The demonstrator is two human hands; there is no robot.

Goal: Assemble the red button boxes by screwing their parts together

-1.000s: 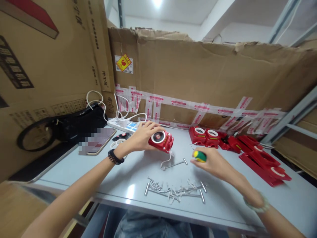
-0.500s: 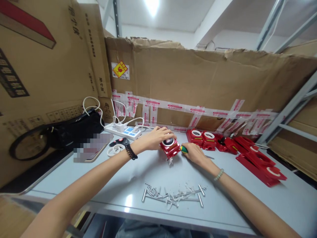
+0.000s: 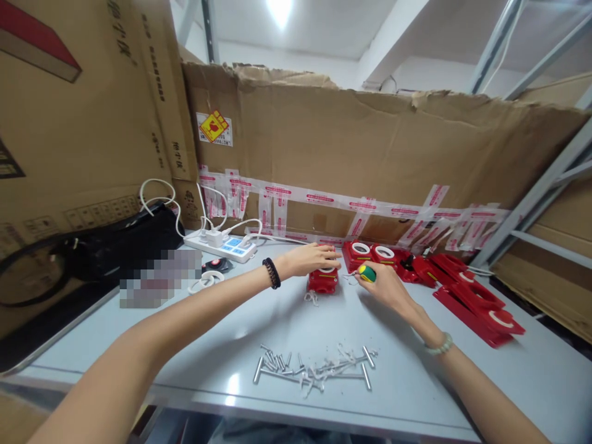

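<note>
My left hand (image 3: 315, 258) lies over the top of a red housing with a white ring (image 3: 322, 282), fingers curled round its far edge. The fingers hide most of the ring. The housing appears to stand on the grey table. Just right of it, my right hand (image 3: 388, 285) is closed on a screwdriver with a green and yellow handle (image 3: 368, 273). Its thin metal shaft points left towards the housing, with a small gap between. Curly white shavings (image 3: 311, 299) lie at the housing's front.
More red housings (image 3: 383, 258) with white rings stand at the back right, and long red parts (image 3: 481, 314) lie further right. Screws and T-shaped metal bars (image 3: 319, 370) lie in front. Loose white rings (image 3: 206, 282), a power strip (image 3: 226, 245) and a black bag (image 3: 124, 237) are leftward.
The red housing has gone from tilted to level under my left hand. My right hand has turned the screwdriver, whose shaft pointed right before and now points left.
</note>
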